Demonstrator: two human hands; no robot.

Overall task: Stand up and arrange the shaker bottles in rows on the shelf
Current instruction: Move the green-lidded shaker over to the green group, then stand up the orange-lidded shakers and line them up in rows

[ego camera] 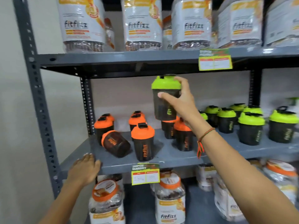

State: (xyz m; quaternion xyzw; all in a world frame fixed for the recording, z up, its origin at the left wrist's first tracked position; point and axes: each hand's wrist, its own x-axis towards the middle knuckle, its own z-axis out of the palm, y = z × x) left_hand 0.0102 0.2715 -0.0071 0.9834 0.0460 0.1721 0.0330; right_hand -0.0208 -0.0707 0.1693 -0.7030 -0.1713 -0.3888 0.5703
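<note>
Head view: right hand [179,101] grips dark translucent shaker bottle with green lid [165,97], upright, raised above grey metal shelf [163,157]; left hand [84,167] flat, fingers apparently spread, on shelf front edge; orange-lidded shaker bottle [115,143] lies toppled

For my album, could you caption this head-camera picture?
Right hand lifts a green-lidded shaker above orange-lidded shakers.

Middle shelf [163,165]: front strip bare between toppled orange bottle [115,143] and green group [249,126]. Orange bottles [143,143] crowd left-centre. Upper shelf [123,59] close overhead.
</note>
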